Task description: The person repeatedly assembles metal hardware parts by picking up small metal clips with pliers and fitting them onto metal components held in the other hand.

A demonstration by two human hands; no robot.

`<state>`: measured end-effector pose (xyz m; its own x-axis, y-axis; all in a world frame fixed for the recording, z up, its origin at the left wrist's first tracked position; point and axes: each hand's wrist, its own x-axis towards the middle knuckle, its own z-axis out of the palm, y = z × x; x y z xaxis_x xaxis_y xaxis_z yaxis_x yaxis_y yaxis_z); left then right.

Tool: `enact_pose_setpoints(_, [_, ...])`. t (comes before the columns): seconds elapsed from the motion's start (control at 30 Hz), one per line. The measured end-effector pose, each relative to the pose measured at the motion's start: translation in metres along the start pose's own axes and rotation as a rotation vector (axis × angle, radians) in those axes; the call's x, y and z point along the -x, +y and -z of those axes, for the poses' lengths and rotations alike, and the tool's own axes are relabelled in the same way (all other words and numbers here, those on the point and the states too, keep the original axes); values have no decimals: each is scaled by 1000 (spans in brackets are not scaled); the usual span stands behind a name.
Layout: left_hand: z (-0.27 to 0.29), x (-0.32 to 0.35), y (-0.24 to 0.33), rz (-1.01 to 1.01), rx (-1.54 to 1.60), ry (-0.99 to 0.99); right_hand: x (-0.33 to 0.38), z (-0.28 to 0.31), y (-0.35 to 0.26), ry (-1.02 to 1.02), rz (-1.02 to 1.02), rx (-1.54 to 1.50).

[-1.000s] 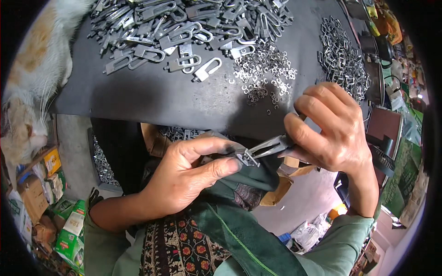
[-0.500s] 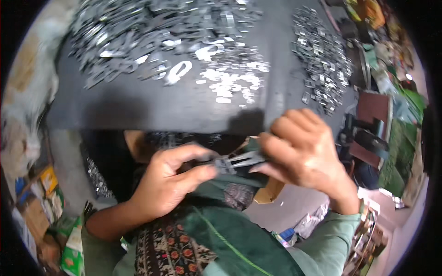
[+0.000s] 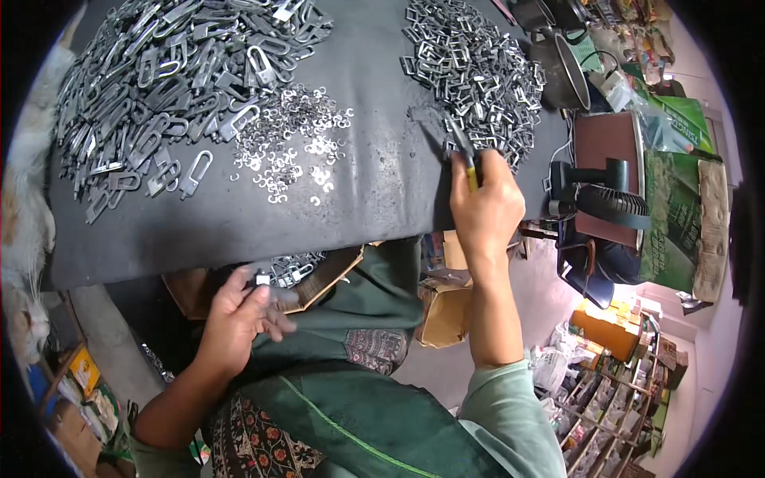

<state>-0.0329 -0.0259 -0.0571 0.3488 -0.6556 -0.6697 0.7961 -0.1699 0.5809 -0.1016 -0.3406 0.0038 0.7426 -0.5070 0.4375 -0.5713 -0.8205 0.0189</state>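
Observation:
My right hand (image 3: 488,195) is closed round pliers with a yellow handle (image 3: 472,174). Their dark jaws (image 3: 458,135) point away from me, at the near edge of a pile of small rectangular metal rings (image 3: 470,72) on the dark table. Low at the left, my left hand (image 3: 239,315) is over a cardboard box by the table's front edge. Its fingers are smeared by motion, with a small blurred metal piece at the thumb; whether it is gripped does not show. Looped metal pieces (image 3: 293,267) lie in the box.
Flat metal pieces with long loops (image 3: 167,88) are heaped at the table's far left. Small C-shaped metal rings (image 3: 291,143) lie beside them. A black fan (image 3: 610,199) stands to the right, near dark pans (image 3: 558,72). An open cardboard box (image 3: 446,315) is below the table.
My hands have parted. The right went from above my lap up to the ring pile with the pliers; the left moved left and down to the box, away from the pliers' jaws.

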Motion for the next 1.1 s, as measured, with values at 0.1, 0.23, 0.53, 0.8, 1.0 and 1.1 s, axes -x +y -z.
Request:
enact_pose_setpoints(0.1, [-8,5,11,-45,-179,-103,3,-7,-5,7,77,11])
enact_pose_setpoints(0.23, [-27,15,31,-195,-308,-130,1,-7,-2,6,303,-113])
enact_pose_setpoints(0.53, [-38,12,45,-617,-517,-106,2,-3,-12,-31,404,-150])
enact_pose_setpoints(0.8, [-33,25,55,-477,-407,-121,-22,47,-35,-493,427,-327])
enact_pose_setpoints(1.0, [-39,26,56,-441,-294,-153,10,58,-73,-942,301,-1154])
enact_pose_setpoints(1.1, [-35,27,56,-469,-356,-186,16,54,-77,-958,343,-1221])
